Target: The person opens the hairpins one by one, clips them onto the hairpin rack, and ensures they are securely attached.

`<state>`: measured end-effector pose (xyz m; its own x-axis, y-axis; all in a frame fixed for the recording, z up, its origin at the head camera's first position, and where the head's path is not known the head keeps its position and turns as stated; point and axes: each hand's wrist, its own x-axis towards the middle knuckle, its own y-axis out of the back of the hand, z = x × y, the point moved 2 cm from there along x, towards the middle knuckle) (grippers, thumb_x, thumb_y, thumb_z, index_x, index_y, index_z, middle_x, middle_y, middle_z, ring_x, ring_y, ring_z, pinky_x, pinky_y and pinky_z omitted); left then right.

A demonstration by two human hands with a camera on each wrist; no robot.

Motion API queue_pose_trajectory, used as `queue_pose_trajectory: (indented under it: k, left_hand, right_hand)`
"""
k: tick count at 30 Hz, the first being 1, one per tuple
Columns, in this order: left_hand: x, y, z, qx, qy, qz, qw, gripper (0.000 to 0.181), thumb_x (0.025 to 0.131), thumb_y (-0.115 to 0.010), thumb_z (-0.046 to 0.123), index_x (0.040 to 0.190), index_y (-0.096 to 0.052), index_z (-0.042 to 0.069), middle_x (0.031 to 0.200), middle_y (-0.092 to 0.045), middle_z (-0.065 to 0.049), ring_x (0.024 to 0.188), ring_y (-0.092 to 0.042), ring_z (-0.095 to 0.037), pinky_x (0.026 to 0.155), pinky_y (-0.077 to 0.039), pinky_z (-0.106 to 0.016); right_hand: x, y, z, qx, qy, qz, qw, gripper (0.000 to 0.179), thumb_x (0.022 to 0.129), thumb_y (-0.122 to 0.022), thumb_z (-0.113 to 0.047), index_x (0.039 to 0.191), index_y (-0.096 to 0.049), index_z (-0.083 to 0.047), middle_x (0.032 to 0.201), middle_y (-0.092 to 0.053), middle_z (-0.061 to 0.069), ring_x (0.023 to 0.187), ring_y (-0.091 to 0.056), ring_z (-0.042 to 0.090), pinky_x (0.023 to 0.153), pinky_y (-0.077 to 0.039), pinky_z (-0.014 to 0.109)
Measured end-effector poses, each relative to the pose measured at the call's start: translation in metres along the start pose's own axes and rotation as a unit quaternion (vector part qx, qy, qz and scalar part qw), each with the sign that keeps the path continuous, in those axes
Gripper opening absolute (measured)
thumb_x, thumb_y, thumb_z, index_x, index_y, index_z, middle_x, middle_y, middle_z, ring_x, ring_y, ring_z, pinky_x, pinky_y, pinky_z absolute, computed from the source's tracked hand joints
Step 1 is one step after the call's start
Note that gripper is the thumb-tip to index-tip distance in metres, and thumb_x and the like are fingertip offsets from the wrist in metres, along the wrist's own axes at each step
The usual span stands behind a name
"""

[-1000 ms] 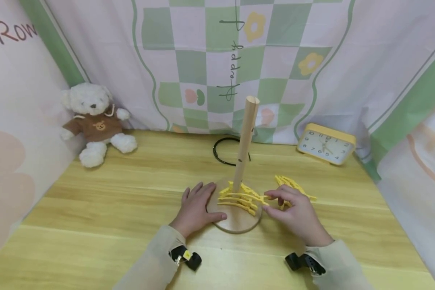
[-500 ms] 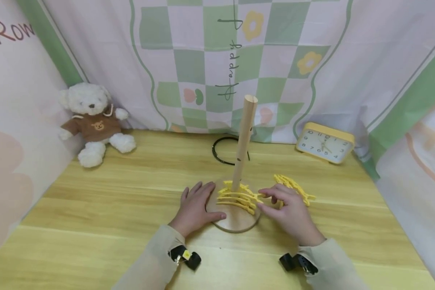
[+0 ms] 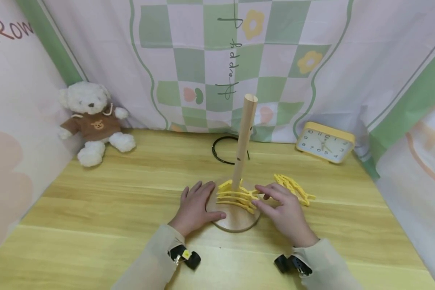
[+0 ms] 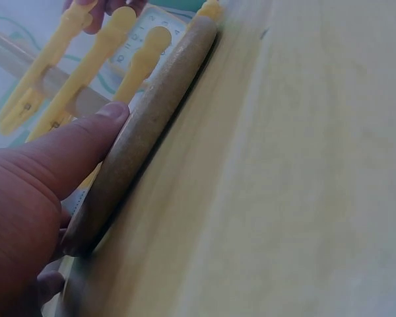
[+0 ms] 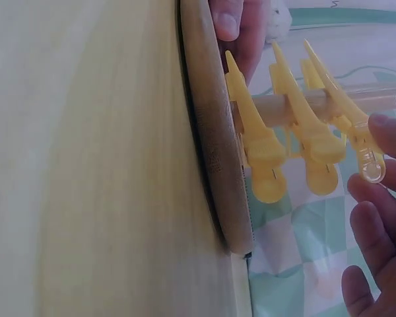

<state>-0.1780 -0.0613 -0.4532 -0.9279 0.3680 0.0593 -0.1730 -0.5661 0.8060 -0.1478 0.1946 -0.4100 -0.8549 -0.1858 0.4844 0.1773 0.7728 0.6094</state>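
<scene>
My left hand (image 3: 193, 209) lies spread at the left edge of a round wooden base (image 3: 235, 224), its thumb resting on the base. A wooden post (image 3: 244, 141) rises from the base. Yellow toothed banana hair clips (image 3: 235, 204) are stacked around the foot of the post. My right hand (image 3: 284, 209) pinches one end of the uppermost clip (image 5: 336, 99) between thumb and finger. In the right wrist view, two clips (image 5: 251, 125) sit below it along the post. The left wrist view shows the left thumb (image 4: 86, 142) beside the clip ends.
More yellow clips (image 3: 293, 187) lie on the wooden table (image 3: 130, 225) behind the right hand. A black hoop (image 3: 217, 155) lies behind the post. An alarm clock (image 3: 326, 143) stands back right, a white teddy bear (image 3: 98, 123) back left, with a printed curtain (image 3: 188, 64) behind.
My right hand has moved left and slightly inward with the clip, which now sits closer around the post, above the others. The left hand has stayed on the base.
</scene>
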Motion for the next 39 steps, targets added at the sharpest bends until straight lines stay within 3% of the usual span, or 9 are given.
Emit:
queue_pose_trajectory:
  k: [6, 13, 18, 22, 29, 39]
  left_hand:
    - [-0.001, 0.001, -0.001, -0.005, -0.002, 0.002, 1.0, 0.098, 0.079, -0.077, 0.061, 0.154, -0.04, 0.012, 0.158, -0.04, -0.005, 0.149, -0.025, -0.037, 0.117, -0.005, -0.064]
    - [0.0, 0.001, -0.001, -0.004, 0.001, -0.001, 1.0, 0.098, 0.079, -0.076, 0.062, 0.155, -0.039, 0.012, 0.159, -0.039, -0.004, 0.149, -0.024, -0.037, 0.117, -0.004, -0.063]
    - [0.0, 0.001, -0.001, -0.005, 0.001, -0.002, 1.0, 0.098, 0.079, -0.077, 0.061, 0.155, -0.039, 0.012, 0.159, -0.039, -0.004, 0.149, -0.024, -0.036, 0.118, -0.005, -0.063]
    - [-0.001, 0.001, -0.001, -0.003, 0.001, -0.002, 1.0, 0.098, 0.079, -0.077, 0.061, 0.155, -0.039, 0.012, 0.159, -0.039, -0.004, 0.149, -0.024, -0.036, 0.118, -0.005, -0.063]
    - [0.0, 0.001, -0.001, -0.005, 0.002, -0.004, 1.0, 0.098, 0.079, -0.076, 0.062, 0.155, -0.039, 0.012, 0.159, -0.038, -0.004, 0.15, -0.023, -0.035, 0.118, -0.004, -0.062]
    - [0.0, 0.0, -0.002, -0.002, 0.0, -0.004, 1.0, 0.098, 0.08, -0.076, 0.062, 0.155, -0.038, 0.013, 0.159, -0.039, -0.004, 0.15, -0.023, -0.035, 0.118, -0.004, -0.062]
  right_hand:
    - [0.0, -0.001, 0.002, 0.003, -0.005, 0.002, 1.0, 0.037, 0.08, -0.085, -0.01, 0.115, -0.074, -0.006, 0.1, -0.07, -0.006, 0.09, -0.06, 0.012, 0.073, -0.048, 0.024]
    - [0.0, 0.0, 0.004, 0.01, -0.016, -0.014, 0.9997, 0.039, 0.081, -0.085, -0.015, 0.118, -0.073, -0.011, 0.105, -0.069, -0.009, 0.095, -0.061, 0.011, 0.077, -0.052, 0.032]
    - [0.0, 0.004, 0.007, 0.021, -0.01, -0.014, 0.9996, 0.038, 0.081, -0.085, -0.015, 0.117, -0.073, -0.013, 0.109, -0.07, -0.006, 0.097, -0.061, 0.015, 0.08, -0.052, 0.032]
    - [0.0, 0.012, 0.014, 0.03, -0.015, -0.019, 0.9993, 0.033, 0.082, -0.084, -0.014, 0.114, -0.073, -0.014, 0.11, -0.071, -0.003, 0.095, -0.062, 0.019, 0.074, -0.052, 0.029]
    - [0.0, 0.027, 0.032, 0.017, -0.081, -0.014, 0.9964, 0.022, 0.089, -0.078, -0.018, 0.108, -0.074, -0.007, 0.099, -0.071, -0.002, 0.082, -0.061, 0.008, 0.073, -0.049, 0.02]
    - [-0.003, 0.045, 0.066, -0.046, -0.176, -0.047, 0.9823, 0.034, 0.092, -0.075, -0.033, 0.115, -0.072, -0.008, 0.101, -0.072, 0.005, 0.086, -0.061, 0.016, 0.068, -0.05, 0.023]
